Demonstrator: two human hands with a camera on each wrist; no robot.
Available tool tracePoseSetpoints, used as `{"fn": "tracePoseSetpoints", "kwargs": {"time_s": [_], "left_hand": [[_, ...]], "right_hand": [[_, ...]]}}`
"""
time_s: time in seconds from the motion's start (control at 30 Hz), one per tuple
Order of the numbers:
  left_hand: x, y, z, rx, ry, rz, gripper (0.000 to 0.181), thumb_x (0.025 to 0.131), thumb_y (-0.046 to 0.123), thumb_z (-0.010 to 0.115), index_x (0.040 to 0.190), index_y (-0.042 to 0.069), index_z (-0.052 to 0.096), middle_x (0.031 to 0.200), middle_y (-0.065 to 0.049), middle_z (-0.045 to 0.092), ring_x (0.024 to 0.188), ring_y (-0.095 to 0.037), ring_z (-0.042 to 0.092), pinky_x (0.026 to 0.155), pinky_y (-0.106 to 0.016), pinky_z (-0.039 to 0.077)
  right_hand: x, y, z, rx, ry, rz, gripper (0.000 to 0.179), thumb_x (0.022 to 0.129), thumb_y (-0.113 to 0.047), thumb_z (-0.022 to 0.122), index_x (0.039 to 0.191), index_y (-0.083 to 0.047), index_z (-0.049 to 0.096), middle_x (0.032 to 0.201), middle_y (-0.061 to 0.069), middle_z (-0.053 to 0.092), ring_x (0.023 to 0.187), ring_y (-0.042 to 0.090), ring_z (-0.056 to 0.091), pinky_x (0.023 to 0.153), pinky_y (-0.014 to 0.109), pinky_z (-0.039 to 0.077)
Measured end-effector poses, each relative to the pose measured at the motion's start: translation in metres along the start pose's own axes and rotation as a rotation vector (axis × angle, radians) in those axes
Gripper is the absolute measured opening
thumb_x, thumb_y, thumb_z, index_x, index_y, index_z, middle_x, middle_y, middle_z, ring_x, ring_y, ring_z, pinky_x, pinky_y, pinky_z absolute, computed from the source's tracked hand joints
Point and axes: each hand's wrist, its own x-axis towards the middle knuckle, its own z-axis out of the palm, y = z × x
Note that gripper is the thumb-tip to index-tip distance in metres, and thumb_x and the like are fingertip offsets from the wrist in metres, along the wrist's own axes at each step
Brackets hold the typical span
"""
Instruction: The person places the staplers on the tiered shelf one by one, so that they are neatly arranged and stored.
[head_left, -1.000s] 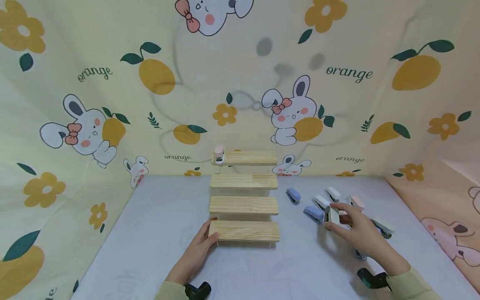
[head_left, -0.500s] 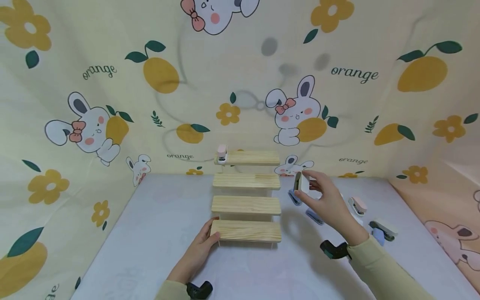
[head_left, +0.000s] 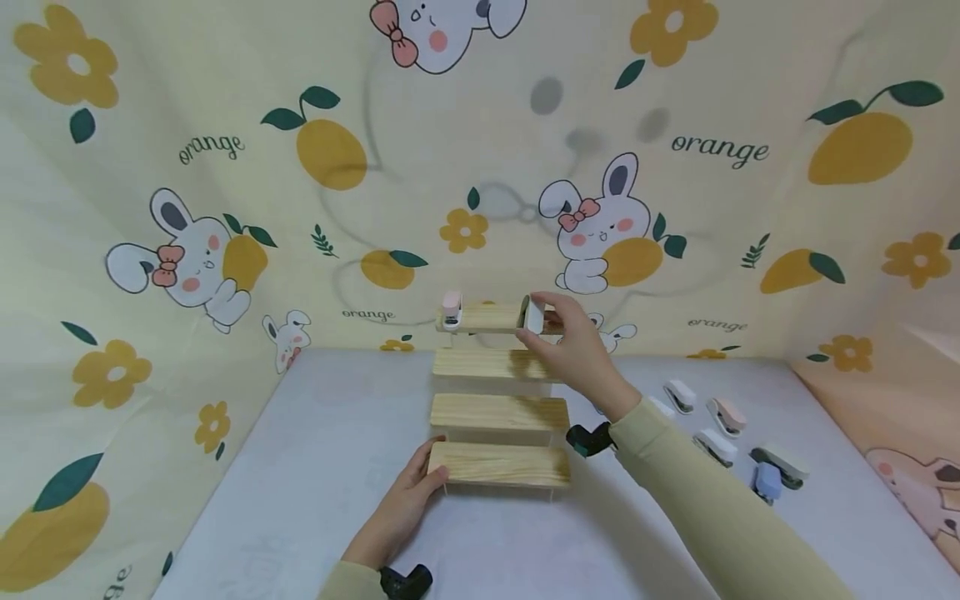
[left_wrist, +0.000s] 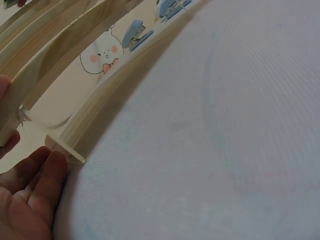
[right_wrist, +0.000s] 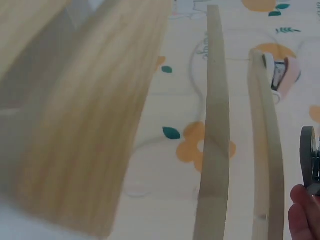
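Note:
A four-tier wooden shelf (head_left: 502,463) with clear supports stands in the middle of the table. My left hand (head_left: 401,508) grips the left end of its lowest tier, thumb over the top edge; in the left wrist view, fingers lie beside a clear leg (left_wrist: 55,140). Up at the right end of the top tier, my right hand (head_left: 577,350) pinches a white stapler (head_left: 534,317) with a dark base, thumb below and fingers above. The right wrist view catches only part of this stapler (right_wrist: 307,155). A pink stapler (head_left: 452,309) stands at the top tier's left end.
Several staplers lie on the table at right: white (head_left: 679,396), pink (head_left: 727,416), another white (head_left: 716,447), a blue one (head_left: 767,481) and one with a dark green base (head_left: 782,467). Blue staplers (left_wrist: 136,35) also show beyond the shelf. A patterned cloth (head_left: 480,167) hangs behind.
My right hand has lifted the white stapler from the group at right and carried it left and up to the shelf's top tier. The left hand keeps its grip on the lowest tier.

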Motion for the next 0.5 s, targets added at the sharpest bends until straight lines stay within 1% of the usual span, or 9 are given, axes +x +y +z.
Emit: {"fn": "tracePoseSetpoints", "kwargs": {"time_s": [0.1, 0.2, 0.3, 0.43, 0.5], "left_hand": [[0.0, 0.0, 0.0, 0.002, -0.005, -0.002, 0.067, 0.094, 0.046, 0.056, 0.151, 0.021, 0.031, 0.159, -0.008, 0.022, 0.146, -0.028, 0.012, 0.115, -0.054, 0.007], [0.0, 0.0, 0.001, 0.004, -0.005, -0.004, 0.067, 0.094, 0.046, 0.056, 0.151, 0.021, 0.03, 0.158, -0.008, 0.022, 0.146, -0.029, 0.013, 0.115, -0.054, 0.008], [0.0, 0.0, 0.001, 0.009, -0.005, -0.012, 0.066, 0.095, 0.046, 0.055, 0.151, 0.022, 0.031, 0.158, -0.007, 0.023, 0.145, -0.029, 0.013, 0.115, -0.055, 0.008], [0.0, 0.0, 0.0, 0.012, -0.007, -0.015, 0.064, 0.095, 0.046, 0.055, 0.151, 0.024, 0.032, 0.158, -0.006, 0.023, 0.145, -0.029, 0.014, 0.115, -0.056, 0.009], [0.0, 0.001, 0.0, 0.014, -0.006, -0.013, 0.064, 0.095, 0.046, 0.055, 0.15, 0.025, 0.032, 0.158, -0.005, 0.024, 0.146, -0.028, 0.013, 0.115, -0.056, 0.009]], "right_hand": [[0.014, 0.0, 0.01, 0.006, -0.018, 0.004, 0.058, 0.088, -0.036, 0.072, 0.137, -0.014, 0.051, 0.136, 0.005, 0.048, 0.115, 0.021, 0.055, 0.096, 0.035, 0.049], [0.025, 0.001, 0.017, 0.017, -0.044, 0.001, 0.056, 0.088, -0.034, 0.072, 0.136, -0.011, 0.053, 0.133, 0.006, 0.05, 0.108, 0.023, 0.055, 0.092, 0.038, 0.05], [0.031, 0.002, 0.023, 0.017, -0.068, -0.001, 0.055, 0.089, -0.034, 0.071, 0.134, -0.01, 0.054, 0.131, 0.006, 0.051, 0.105, 0.023, 0.053, 0.092, 0.039, 0.049], [0.035, 0.004, 0.028, 0.023, -0.085, -0.001, 0.054, 0.09, -0.036, 0.069, 0.134, -0.009, 0.055, 0.131, 0.005, 0.051, 0.112, 0.019, 0.053, 0.099, 0.037, 0.046], [0.036, 0.004, 0.029, 0.021, -0.096, 0.005, 0.054, 0.09, -0.037, 0.068, 0.135, -0.009, 0.055, 0.133, 0.005, 0.051, 0.117, 0.018, 0.052, 0.101, 0.034, 0.045]]}}
